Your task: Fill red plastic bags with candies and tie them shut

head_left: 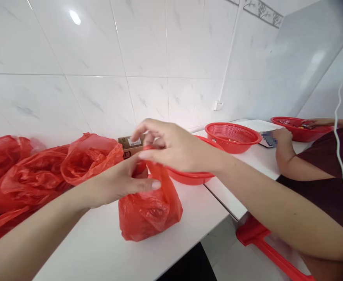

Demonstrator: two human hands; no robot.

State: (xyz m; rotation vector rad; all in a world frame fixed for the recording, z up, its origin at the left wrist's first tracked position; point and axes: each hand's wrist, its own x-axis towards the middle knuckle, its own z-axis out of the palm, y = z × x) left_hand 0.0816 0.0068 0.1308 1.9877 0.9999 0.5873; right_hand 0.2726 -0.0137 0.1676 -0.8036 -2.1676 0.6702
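Note:
A filled red plastic bag (pixel 150 214) sits on the white table (pixel 101 249) in front of me, its top gathered upward. My left hand (pixel 124 177) is closed around the bag's neck from the left, the thumb lying across the front. Above it, my right hand (pixel 167 144) pinches the twisted top of the bag between thumb and fingers, the other fingers curled and slightly blurred. The two hands touch or nearly touch at the neck; the exact contact is hidden.
More red bags (pixel 39 171) lie at the left. Behind my hands are a cardboard box (pixel 127 146) and a red basket (pixel 192 177). Farther right are another basket (pixel 233 136), a scale (pixel 268 138) and a person's arms (pixel 288 156). A red stool (pixel 256 234) stands below.

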